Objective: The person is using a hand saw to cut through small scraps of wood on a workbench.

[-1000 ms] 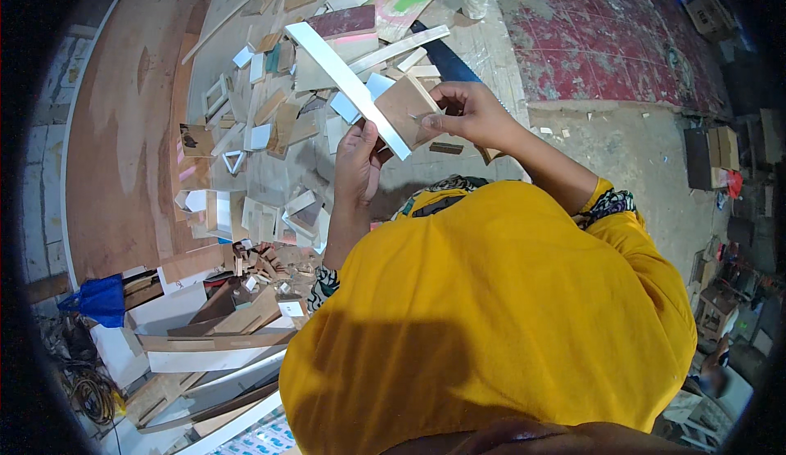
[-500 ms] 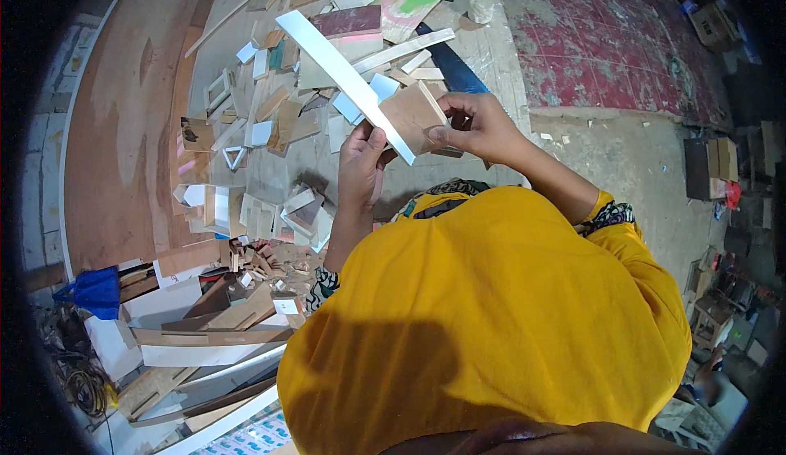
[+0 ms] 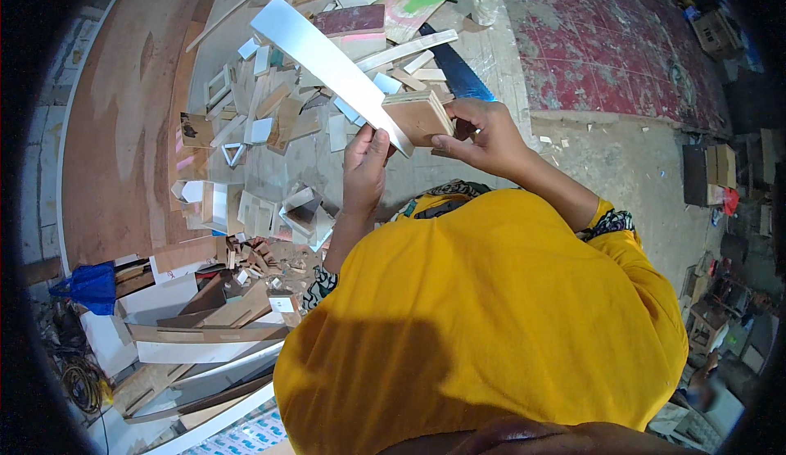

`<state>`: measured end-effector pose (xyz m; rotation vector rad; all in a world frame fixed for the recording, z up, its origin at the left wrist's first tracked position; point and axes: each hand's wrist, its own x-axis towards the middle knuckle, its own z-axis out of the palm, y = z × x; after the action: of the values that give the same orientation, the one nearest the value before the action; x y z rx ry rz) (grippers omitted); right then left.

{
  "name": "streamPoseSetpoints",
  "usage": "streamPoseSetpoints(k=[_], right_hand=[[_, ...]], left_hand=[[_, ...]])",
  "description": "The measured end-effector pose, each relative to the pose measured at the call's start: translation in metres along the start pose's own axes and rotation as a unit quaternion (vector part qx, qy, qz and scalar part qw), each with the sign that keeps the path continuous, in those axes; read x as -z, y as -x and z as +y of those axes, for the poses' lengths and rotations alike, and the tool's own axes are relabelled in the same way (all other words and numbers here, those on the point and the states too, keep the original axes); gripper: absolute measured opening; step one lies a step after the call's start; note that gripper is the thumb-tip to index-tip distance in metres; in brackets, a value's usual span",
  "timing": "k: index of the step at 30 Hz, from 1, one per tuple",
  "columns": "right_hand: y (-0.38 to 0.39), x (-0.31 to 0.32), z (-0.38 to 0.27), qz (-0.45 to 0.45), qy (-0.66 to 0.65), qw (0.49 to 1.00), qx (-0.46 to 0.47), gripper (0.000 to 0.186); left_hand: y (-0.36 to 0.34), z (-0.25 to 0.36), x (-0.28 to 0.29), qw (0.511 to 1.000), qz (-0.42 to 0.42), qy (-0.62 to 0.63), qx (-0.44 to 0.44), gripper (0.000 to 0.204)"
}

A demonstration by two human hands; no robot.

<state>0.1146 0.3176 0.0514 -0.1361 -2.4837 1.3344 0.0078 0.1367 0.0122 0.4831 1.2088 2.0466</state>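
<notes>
A long white strip of board (image 3: 323,60) slants up and away to the left, its near end gripped by my left hand (image 3: 365,167), with the thumb on top. My right hand (image 3: 490,134) pinches a small plywood block (image 3: 416,119) by its right edge, thumb in front and fingers behind. The block's left side meets the strip near its lower end. Layered edges show along the block's top and right side. Behind my right hand lies a saw (image 3: 460,68) with a dark blue blade, its handle not visible.
Wood offcuts (image 3: 286,119) and small frames (image 3: 233,154) lie scattered across the work surface. A big brown panel (image 3: 115,127) runs along the left. Boards (image 3: 205,334) are heaped at lower left beside a blue bag (image 3: 92,289). Red flooring (image 3: 606,45) spreads at upper right.
The white strip has turned so more of its broad face shows, and its far end has swung left and up. The plywood block has tilted, showing its layered top edge.
</notes>
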Motion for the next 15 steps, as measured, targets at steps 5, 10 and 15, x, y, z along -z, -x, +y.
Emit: streamPoseSetpoints(k=[5, 10, 15], right_hand=[[-0.004, -0.006, 0.0, -0.006, 0.095, 0.995, 0.032, 0.033], [-0.008, -0.021, 0.004, 0.016, 0.145, 0.986, 0.075, 0.023], [-0.01, -0.027, 0.001, 0.012, 0.171, 0.981, 0.085, 0.021]], left_hand=[[-0.006, -0.009, -0.015, 0.998, 0.054, 0.043, 0.0, 0.039], [-0.013, -0.017, -0.03, 0.995, 0.062, -0.032, -0.074, 0.057], [-0.021, -0.026, -0.029, 0.989, 0.11, -0.038, -0.087, 0.06]])
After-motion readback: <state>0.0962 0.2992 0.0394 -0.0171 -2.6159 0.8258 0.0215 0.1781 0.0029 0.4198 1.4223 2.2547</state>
